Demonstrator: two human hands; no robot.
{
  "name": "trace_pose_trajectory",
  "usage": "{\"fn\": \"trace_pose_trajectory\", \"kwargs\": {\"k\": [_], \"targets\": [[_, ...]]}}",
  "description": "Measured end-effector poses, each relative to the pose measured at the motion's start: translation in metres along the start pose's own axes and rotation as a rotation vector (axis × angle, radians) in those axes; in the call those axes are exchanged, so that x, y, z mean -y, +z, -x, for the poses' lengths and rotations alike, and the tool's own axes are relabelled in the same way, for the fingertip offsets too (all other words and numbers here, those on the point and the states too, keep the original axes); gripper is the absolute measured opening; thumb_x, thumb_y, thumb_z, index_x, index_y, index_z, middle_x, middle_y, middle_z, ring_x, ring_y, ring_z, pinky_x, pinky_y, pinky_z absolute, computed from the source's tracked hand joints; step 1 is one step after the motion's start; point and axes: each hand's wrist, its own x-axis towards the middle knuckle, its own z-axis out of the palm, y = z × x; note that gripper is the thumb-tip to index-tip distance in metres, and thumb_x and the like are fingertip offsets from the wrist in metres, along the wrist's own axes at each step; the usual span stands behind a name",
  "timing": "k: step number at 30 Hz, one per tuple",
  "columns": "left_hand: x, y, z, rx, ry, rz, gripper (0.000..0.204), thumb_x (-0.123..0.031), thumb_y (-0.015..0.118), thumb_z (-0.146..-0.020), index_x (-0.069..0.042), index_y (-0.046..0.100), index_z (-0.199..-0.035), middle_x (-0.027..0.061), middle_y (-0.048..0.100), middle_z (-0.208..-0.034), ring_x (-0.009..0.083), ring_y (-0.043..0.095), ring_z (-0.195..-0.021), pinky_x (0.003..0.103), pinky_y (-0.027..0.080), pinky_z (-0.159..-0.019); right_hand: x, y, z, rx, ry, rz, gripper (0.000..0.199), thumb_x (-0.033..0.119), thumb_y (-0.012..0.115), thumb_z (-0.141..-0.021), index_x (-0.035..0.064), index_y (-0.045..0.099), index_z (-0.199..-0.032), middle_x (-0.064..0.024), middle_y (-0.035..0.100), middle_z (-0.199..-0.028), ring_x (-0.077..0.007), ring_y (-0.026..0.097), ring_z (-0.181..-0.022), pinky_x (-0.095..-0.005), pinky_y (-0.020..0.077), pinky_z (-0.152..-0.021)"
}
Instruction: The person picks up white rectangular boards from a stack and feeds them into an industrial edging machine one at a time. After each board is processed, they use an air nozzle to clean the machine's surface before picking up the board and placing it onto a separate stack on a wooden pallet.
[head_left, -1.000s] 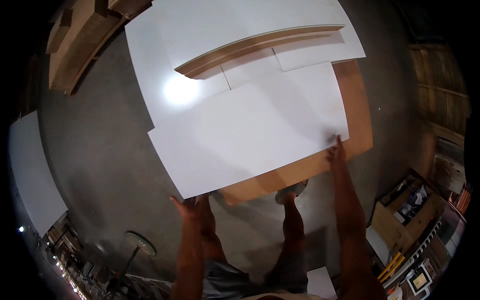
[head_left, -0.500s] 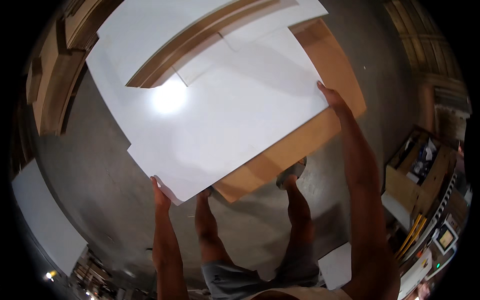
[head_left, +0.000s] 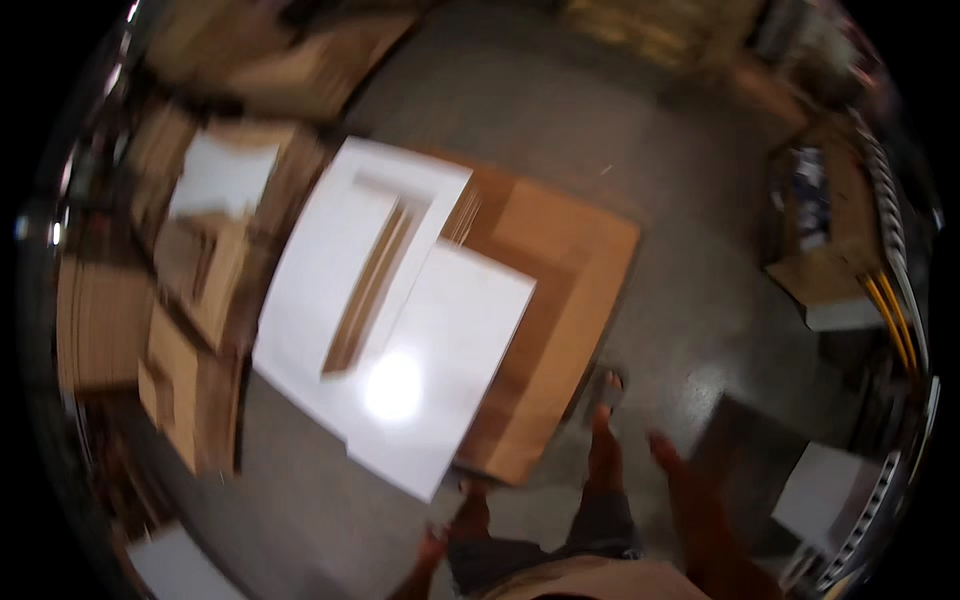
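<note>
Pretty blurry shot, but a white panel (head_left: 440, 370) lies flat on a stack of brown boards (head_left: 560, 300) on the grey floor (head_left: 700, 300), with glare on its near end. The left hand (head_left: 432, 550) hangs low, near the panel's near corner but clear of it; the right hand (head_left: 668, 455) is off to the side, holding nothing. Can't tell how the fingers sit, too smeared.

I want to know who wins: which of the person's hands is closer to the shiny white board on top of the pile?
Left. The left hand is just below the white board's near corner, not touching. The right hand is farther off to its right, over the floor.
</note>
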Motion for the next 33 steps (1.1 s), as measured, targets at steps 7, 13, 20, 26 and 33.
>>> {"fn": "trace_pose_trajectory", "kwargs": {"k": [7, 13, 20, 26, 33], "targets": [[-0.269, -0.224, -0.166, 0.279, -0.077, 0.474, 0.061, -0.043, 0.049, -0.100, -0.001, 0.044, -0.143, 0.0269, 0.060, -0.126, 0.0404, 0.058, -0.118, 0.047, 0.052, -0.091, -0.156, 0.114, 0.281, 0.404, 0.748, -0.467, 0.066, 0.062, 0.054, -0.091, 0.0022, 0.066, -0.115, -0.0159, 0.066, -0.114, -0.0328, 0.063, -0.101, -0.0469, 0.0470, -0.087], [-0.585, -0.300, -0.195, 0.387, 0.302, 0.209, 0.065, -0.049, 0.048, -0.098, 0.000, 0.046, -0.141, 0.0258, 0.061, -0.125, 0.0393, 0.059, -0.117, 0.046, 0.052, -0.091, -0.167, 0.162, 0.327, -0.058, 0.508, -0.883, 0.056, 0.053, 0.056, -0.094, 0.0038, 0.063, -0.120, -0.0147, 0.066, -0.112, -0.0293, 0.064, -0.095, -0.0433, 0.0494, -0.083], [-0.808, -0.271, -0.186, 0.479, 0.513, -0.023, 0.070, -0.055, 0.048, -0.097, 0.001, 0.048, -0.139, 0.0244, 0.062, -0.123, 0.0380, 0.060, -0.115, 0.045, 0.052, -0.091, -0.144, -0.049, 0.276, -0.146, 0.691, -1.636, 0.056, 0.042, 0.058, -0.098, 0.0043, 0.050, -0.138, -0.0166, 0.060, -0.130, -0.0287, 0.063, -0.108, -0.0437, 0.0521, -0.090], [-0.960, -0.213, -0.194, 0.487, 0.496, -0.334, 0.075, -0.061, 0.047, -0.095, 0.002, 0.050, -0.136, 0.0233, 0.063, -0.122, 0.0369, 0.060, -0.114, 0.044, 0.052, -0.091, -0.233, -0.215, 0.234, -0.494, 0.415, -1.959, 0.052, 0.040, 0.057, -0.099, 0.0034, 0.050, -0.135, -0.0167, 0.064, -0.120, -0.0290, 0.067, -0.099, -0.0437, 0.0547, -0.084], [-1.202, -0.151, -0.247, 0.382, 0.615, -0.615, 0.081, -0.067, 0.046, -0.094, 0.003, 0.053, -0.134, 0.0220, 0.064, -0.121, 0.0356, 0.061, -0.113, 0.043, 0.052, -0.091, -0.373, -0.347, 0.184, -0.501, 0.485, -2.009, 0.047, 0.035, 0.057, -0.099, 0.0028, 0.051, -0.133, -0.0159, 0.066, -0.113, -0.0275, 0.068, -0.087, -0.0458, 0.0570, -0.075]]}}
